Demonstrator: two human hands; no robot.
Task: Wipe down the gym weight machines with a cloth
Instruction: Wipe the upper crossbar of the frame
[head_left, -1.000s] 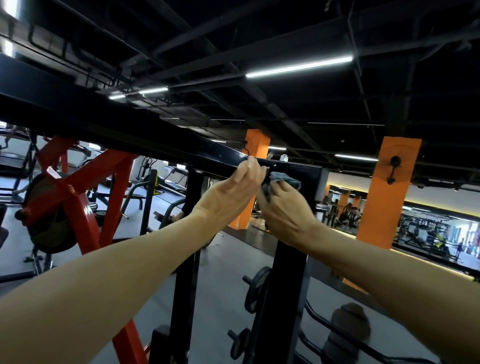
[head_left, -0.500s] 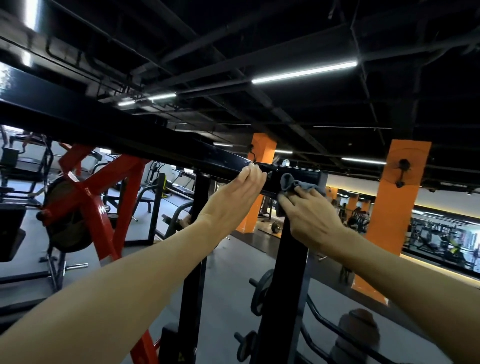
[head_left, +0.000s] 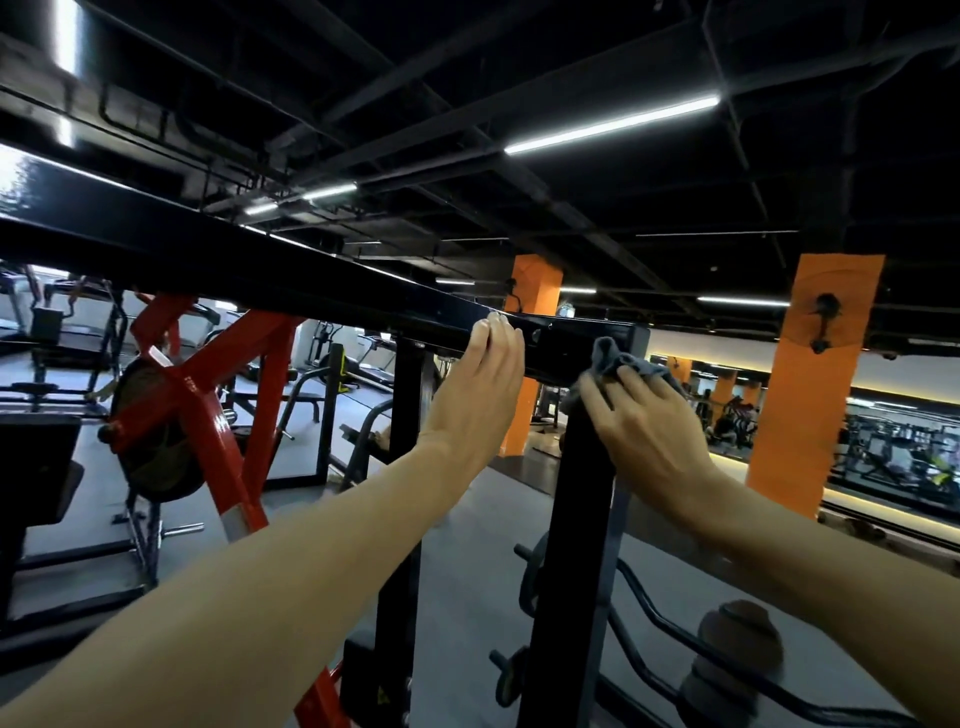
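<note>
A black rack's top crossbeam (head_left: 260, 280) runs from the upper left to a corner above a black upright post (head_left: 576, 545). My left hand (head_left: 483, 384) rests with straight fingers against the beam's side, just left of the corner. My right hand (head_left: 639, 421) presses a crumpled grey cloth (head_left: 618, 361) against the top of the upright post, right below the corner. The cloth bunches above my fingers and partly hides under my palm.
A red plate-loaded machine (head_left: 208, 415) stands to the left behind the beam. Weight plates (head_left: 530, 577) hang on pegs low on the rack, next to a curved bar (head_left: 675, 649). Orange pillars (head_left: 810, 384) and a mirrored wall stand at the right.
My right hand has slid the cloth from the beam's corner down onto the top of the upright post. My left hand stays on the beam; the view has shifted slightly.
</note>
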